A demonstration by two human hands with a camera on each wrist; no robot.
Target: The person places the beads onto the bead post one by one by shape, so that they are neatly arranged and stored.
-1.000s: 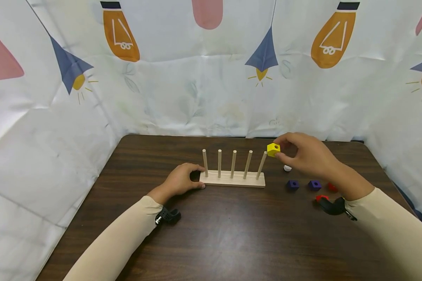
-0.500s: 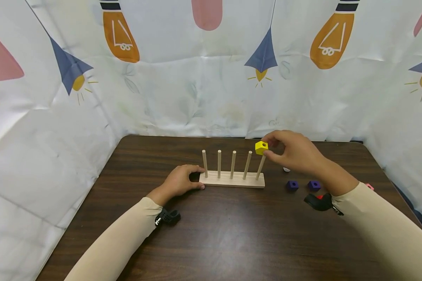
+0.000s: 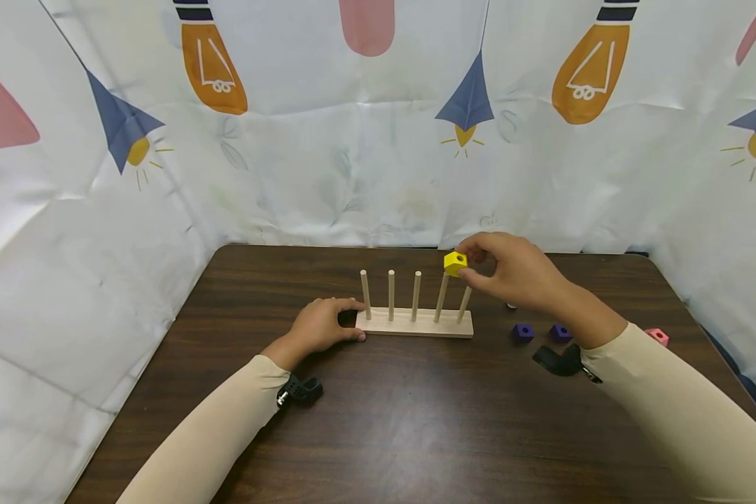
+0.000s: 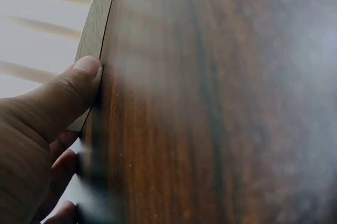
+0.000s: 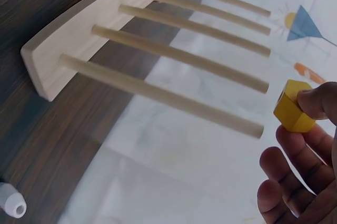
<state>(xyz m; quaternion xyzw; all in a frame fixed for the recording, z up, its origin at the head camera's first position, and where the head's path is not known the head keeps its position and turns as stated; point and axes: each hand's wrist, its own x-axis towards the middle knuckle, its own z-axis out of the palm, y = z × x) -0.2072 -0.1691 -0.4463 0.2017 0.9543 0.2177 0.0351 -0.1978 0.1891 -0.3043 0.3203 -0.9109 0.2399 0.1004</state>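
A pale wooden peg board with several upright pegs stands on the brown table. My left hand grips its left end, and in the left wrist view the thumb presses along the base's long side. My right hand pinches a yellow block with a hole through it, between thumb and fingertips. In the head view this block overlaps the top of the second peg from the right. The right wrist view shows the yellow block apart from the peg tips, with all pegs bare.
Two purple blocks with holes lie right of the board. A pinkish-red block sits farther right, beside the right sleeve. A white bead lies on the table, mostly hidden by my right hand in the head view. A patterned cloth hangs behind.
My right hand has carried the yellow block leftward, from beside the rightmost peg past it to the second peg from the right. The left hand stays on the board.
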